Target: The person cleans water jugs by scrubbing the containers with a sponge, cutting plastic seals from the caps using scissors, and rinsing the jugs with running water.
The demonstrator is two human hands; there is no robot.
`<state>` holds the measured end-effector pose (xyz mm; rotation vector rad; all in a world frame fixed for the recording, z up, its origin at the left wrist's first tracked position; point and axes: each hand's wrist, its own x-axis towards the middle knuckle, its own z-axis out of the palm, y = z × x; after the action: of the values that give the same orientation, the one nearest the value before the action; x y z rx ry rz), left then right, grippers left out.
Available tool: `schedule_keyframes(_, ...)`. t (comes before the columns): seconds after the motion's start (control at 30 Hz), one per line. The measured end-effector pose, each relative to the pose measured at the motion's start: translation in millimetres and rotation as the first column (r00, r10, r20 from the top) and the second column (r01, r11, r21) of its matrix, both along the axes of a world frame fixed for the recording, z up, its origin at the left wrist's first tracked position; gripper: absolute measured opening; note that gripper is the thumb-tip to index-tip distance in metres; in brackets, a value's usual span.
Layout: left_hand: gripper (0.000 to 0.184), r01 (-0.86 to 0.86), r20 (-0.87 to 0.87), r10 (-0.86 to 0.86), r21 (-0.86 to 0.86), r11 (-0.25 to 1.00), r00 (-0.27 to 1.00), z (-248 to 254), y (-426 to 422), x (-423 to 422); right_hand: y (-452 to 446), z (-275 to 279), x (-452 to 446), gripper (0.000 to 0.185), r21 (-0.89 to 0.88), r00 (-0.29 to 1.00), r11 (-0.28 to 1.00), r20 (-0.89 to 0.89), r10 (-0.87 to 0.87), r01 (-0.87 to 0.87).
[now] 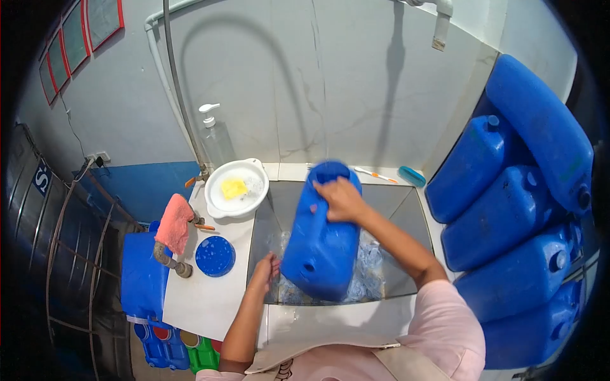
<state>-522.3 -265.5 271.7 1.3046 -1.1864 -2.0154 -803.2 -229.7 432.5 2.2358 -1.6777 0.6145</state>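
Note:
A blue plastic jug hangs tilted over the grey sink, its wide round mouth toward the wall and a small round hole in its near end. My right hand is closed round the jug's handle near the mouth. Beside the jug's lower left side is my left hand, its fingers partly stretched and apart, with nothing visible in them. Whether its fingertips touch the jug, I cannot tell. Below the jug, foamy, rippled water covers the sink bottom.
Left of the sink are a white basin with a yellow sponge and suds, a blue lid, a pink cloth over a tap and a pump bottle. A toothbrush and blue brush lie behind. Blue jerrycans stack right.

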Motion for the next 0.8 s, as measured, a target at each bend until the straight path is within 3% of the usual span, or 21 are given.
schedule_keyframes(0.03,0.039,0.037,-0.064,-0.022,0.248,0.968,0.998,-11.9,-1.9,10.8,-6.8,36.6,7.0,0.054,-0.022,1.0,0.999,0.006,-0.024,0.024)
schedule_keyframes(0.13,0.036,0.145,-0.179,-0.083,0.366,0.919,0.98,5.5,-0.2,15.0,-27.5,149.2,17.7,0.055,-0.198,0.999,0.98,0.045,-0.031,0.039)
schedule_keyframes(0.2,0.035,0.127,-0.255,-0.035,0.356,0.926,0.966,1.0,4.3,10.9,-43.2,198.1,16.9,0.052,-0.279,0.996,0.957,0.026,-0.08,0.084)
schedule_keyframes(0.27,0.035,-0.063,-0.427,0.183,0.279,0.958,0.886,33.1,22.0,5.7,-57.3,221.2,13.2,0.041,-0.19,0.987,0.969,0.065,-0.147,0.157)
schedule_keyframes(0.3,0.035,-0.065,-0.423,0.184,0.28,0.958,0.887,41.0,38.5,13.8,-64.8,221.4,12.0,0.041,-0.188,0.987,0.969,0.069,-0.147,0.158)
schedule_keyframes(0.37,0.038,0.069,-0.505,0.14,0.373,0.925,0.852,55.7,73.9,38.9,-79.8,214.2,8.3,0.041,0.215,0.938,0.915,-0.011,-0.347,0.341)
schedule_keyframes(0.43,0.044,0.028,-0.51,0.243,0.466,0.884,0.825,70.8,90.6,87.4,-75.2,197.1,13.7,0.044,0.206,0.936,0.918,0.027,-0.351,0.338)
schedule_keyframes(0.47,0.047,-0.08,-0.52,0.296,0.397,0.914,0.801,88.4,90.4,111.7,-72.7,193.0,14.2,0.046,0.192,0.936,0.925,0.067,-0.346,0.328)
schedule_keyframes(0.53,0.05,-0.131,-0.551,0.19,0.144,0.981,0.813,134.5,72.5,153.9,-68.6,203.6,17.9,0.046,0.171,0.906,0.914,0.155,-0.394,0.369)
schedule_keyframes(0.57,0.053,-0.287,-0.507,0.217,-0.063,0.956,0.834,158.0,70.3,156.2,-67.3,211.6,19.4,0.048,0.145,0.868,0.902,0.246,-0.431,0.407)
schedule_keyframes(0.6,0.054,-0.385,-0.474,0.285,-0.127,0.914,0.833,179.0,70.6,147.7,-64.9,218.7,18.6,0.048,0.152,0.867,0.902,0.249,-0.431,0.405)
schedule_keyframes(0.67,0.052,-0.348,-0.415,0.273,-0.117,0.93,0.868,167.6,70.2,130.1,-62.2,229.8,12.7,0.047,-0.065,0.859,0.947,0.446,-0.254,0.314)
schedule_keyframes(0.7,0.051,-0.328,-0.445,0.277,-0.041,0.944,0.852,145.3,72.3,117.5,-67.8,226.1,6.7,0.047,-0.062,0.856,0.948,0.451,-0.251,0.311)
schedule_keyframes(0.77,0.049,-0.311,-0.47,0.29,0.033,0.95,0.834,121.6,89.2,102.7,-82.6,207.4,-3.1,0.048,0.043,0.891,0.924,0.25,-0.378,0.38)
schedule_keyframes(0.8,0.047,-0.251,-0.489,0.292,0.149,0.956,0.822,116.1,102.5,99.5,-81.6,198.4,0.8,0.048,0.043,0.894,0.927,0.251,-0.371,0.372)
